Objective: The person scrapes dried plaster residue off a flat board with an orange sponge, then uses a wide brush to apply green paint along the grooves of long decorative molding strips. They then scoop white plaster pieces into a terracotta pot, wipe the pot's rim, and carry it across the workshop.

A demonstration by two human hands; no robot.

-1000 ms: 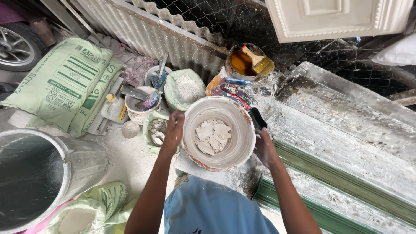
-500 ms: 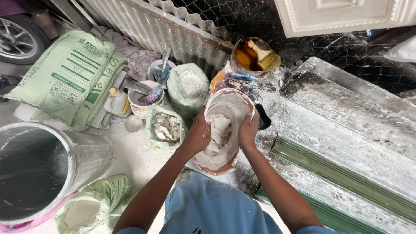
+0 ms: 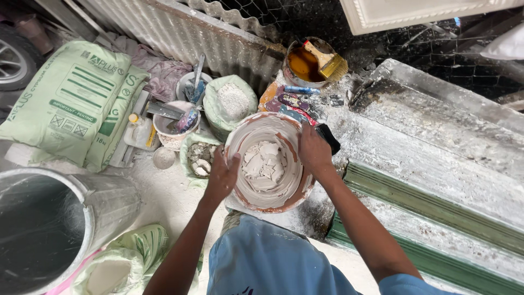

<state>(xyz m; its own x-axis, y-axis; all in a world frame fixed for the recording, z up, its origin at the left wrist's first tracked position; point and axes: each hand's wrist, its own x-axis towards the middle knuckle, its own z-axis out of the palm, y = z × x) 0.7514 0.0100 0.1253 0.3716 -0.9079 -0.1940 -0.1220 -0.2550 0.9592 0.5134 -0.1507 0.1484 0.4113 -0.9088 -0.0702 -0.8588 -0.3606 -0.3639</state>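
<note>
Both hands, left hand (image 3: pixel 222 177) and right hand (image 3: pixel 313 150), grip the bowl (image 3: pixel 248 136) (plaster-caked).

A round plaster-caked bowl (image 3: pixel 269 164), upright on the workbench, holds broken white plaster pieces (image 3: pixel 265 164).

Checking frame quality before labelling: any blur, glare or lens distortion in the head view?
Head view: sharp and evenly daylit, no hard shadows; left hand and right hand on the bowl show no motion blur; mild sheen on the clear-lined bin; wide-angle bending at the edges; wire mesh behind is dark.
</note>
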